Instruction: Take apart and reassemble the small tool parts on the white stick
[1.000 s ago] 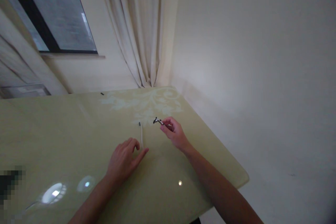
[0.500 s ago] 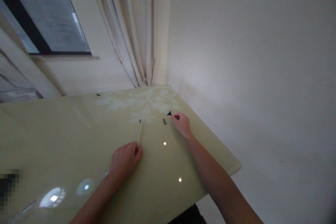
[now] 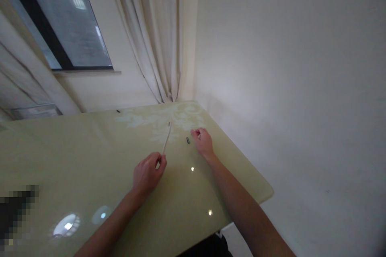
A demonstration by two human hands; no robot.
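Note:
My left hand [image 3: 148, 173] is closed in a pinch around a thin white stick [image 3: 166, 140] with a small grey tip. It is tilted up and away from me, and looks like a toothbrush, though the blur leaves the kind uncertain. My right hand [image 3: 204, 143] hovers over the table's far right part, fingers curled together. Whether anything is inside that grip is hidden. Just left of the right hand lies a small dark oblong piece [image 3: 188, 140] with a greenish face, not touching the fingers.
The pale green glossy table [image 3: 90, 156] has a rounded corner at the right, beside a bare wall [image 3: 286, 88]. Another small black piece [image 3: 118, 111] lies at the far edge. Behind stand a curtain [image 3: 153, 36] and a window [image 3: 69, 16]. A pixelated dark patch [image 3: 15, 213] covers the left edge.
The left hand has lifted slightly and moved right and away, raising the stick's tip. A black piece that showed at the right fingertips is no longer visible; the right hand has turned slightly.

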